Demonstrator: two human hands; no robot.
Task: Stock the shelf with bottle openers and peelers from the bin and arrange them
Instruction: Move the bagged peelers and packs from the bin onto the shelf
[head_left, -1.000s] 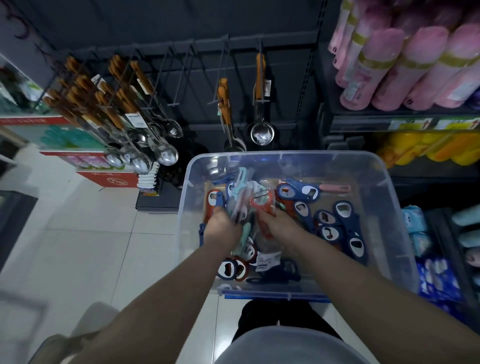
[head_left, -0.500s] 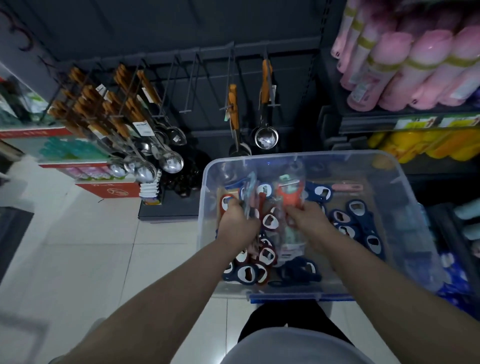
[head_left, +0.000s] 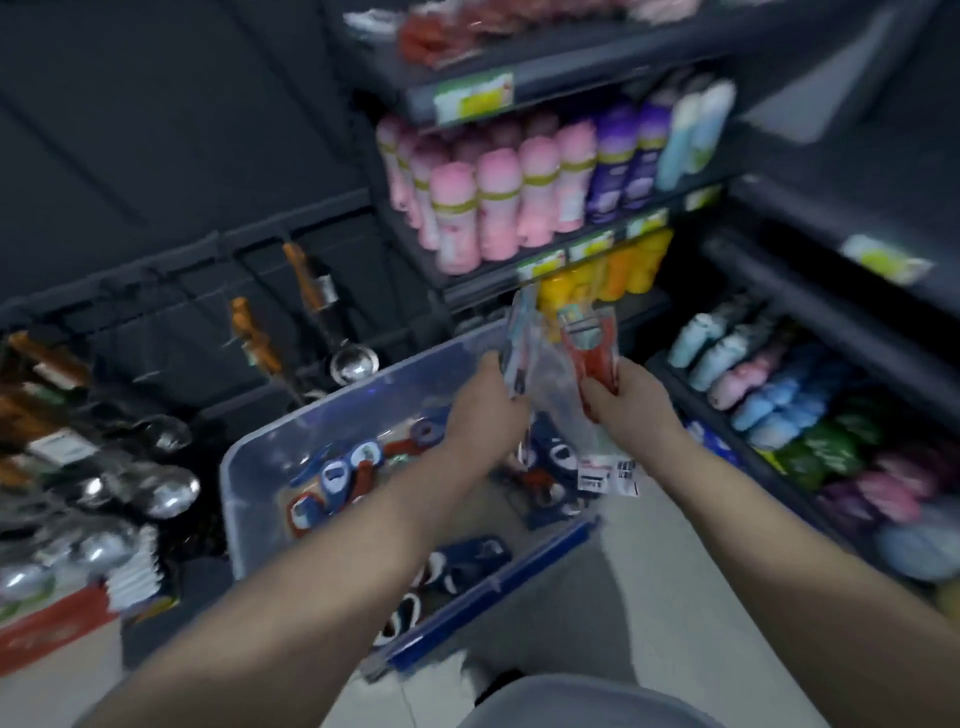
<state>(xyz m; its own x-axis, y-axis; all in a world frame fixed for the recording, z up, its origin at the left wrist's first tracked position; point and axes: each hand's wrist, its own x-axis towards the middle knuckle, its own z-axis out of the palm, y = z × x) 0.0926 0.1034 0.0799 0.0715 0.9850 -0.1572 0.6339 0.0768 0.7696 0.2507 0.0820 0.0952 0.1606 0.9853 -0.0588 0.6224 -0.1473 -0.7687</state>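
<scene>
Before the shelf (head_left: 566, 88), over the clear bin (head_left: 244, 499), both your hands are full.
Your left hand (head_left: 488, 410) grips a blurred sheaf of packets (head_left: 519, 338); your right hand (head_left: 631, 405) pinches a bagged red peeler (head_left: 592, 353) just beside them, above the bin's far rim. Blue openers (head_left: 337, 475) lie loose in the bin.

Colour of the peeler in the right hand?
Red peeler, gripped by the right hand; shows best in the head view.
</scene>
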